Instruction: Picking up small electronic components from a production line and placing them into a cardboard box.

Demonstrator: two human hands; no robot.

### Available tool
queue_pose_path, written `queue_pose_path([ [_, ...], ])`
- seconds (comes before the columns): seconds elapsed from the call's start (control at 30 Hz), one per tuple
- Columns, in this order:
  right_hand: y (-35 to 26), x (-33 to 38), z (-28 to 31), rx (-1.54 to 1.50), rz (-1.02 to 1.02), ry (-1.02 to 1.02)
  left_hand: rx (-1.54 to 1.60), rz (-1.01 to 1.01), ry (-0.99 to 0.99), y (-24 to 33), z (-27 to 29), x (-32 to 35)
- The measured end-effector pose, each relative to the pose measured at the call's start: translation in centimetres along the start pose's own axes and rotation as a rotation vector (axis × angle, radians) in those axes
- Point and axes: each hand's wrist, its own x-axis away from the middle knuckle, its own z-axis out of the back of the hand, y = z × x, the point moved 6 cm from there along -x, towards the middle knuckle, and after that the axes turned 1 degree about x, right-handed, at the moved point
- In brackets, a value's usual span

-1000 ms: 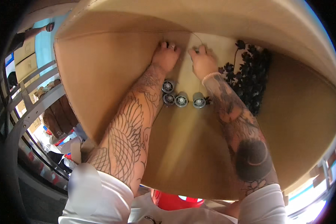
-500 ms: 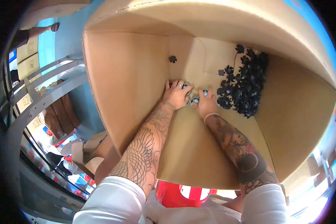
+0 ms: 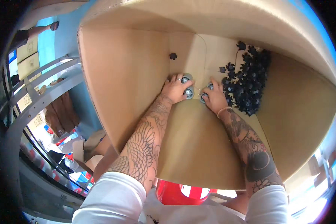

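Observation:
Both my hands reach down inside a large open cardboard box (image 3: pixel 198 149). My left hand (image 3: pixel 173 89), with a ring on one finger, grips a pair of small round grey-green pieces with shiny centres (image 3: pixel 189 93) near the box's left wall. A short way to its right, my right hand (image 3: pixel 215 99) has its fingers bent round two similar round pieces (image 3: pixel 204 98), partly covered by the fingers. Just right of that hand lies a dense heap of black flower-shaped pieces (image 3: pixel 250 82). One single black flower-shaped piece (image 3: pixel 173 56) sits apart, beyond my left hand.
The box's left wall (image 3: pixel 127 71) and right wall (image 3: pixel 298 89) rise around my arms. Under the near flap shows a red stool (image 3: pixel 171 194). Outside, at left, stand a grey metal frame (image 3: pixel 44 100) and cartons (image 3: pixel 28 67); another person's arm (image 3: pixel 37 30) shows there.
My hands have moved apart: the right one shifted right, toward the black heap, with its round pieces. The round pieces at my left hand show more fully now.

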Motion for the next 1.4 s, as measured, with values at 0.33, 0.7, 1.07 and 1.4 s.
queue_pose_path([
  [0.33, -3.1, 0.2, -0.3, 0.37, -0.042, -0.186, 0.348, 0.179, 0.151, -1.4, 0.8, -1.2],
  [0.7, -2.9, -0.1, 0.2, 0.257, -0.066, 0.046, 0.225, 0.227, 0.312, 1.1, -0.1, -1.0],
  [1.07, -1.5, -0.3, -0.2, 0.306, -0.032, -0.032, 0.235, 0.29, 0.395, 0.7, -0.2, -2.1],
  [1.4, -0.8, -0.3, 1.1, 0.286, 0.021, -0.104, 0.385, 0.207, 0.305, 0.9, 1.9, -2.1],
])
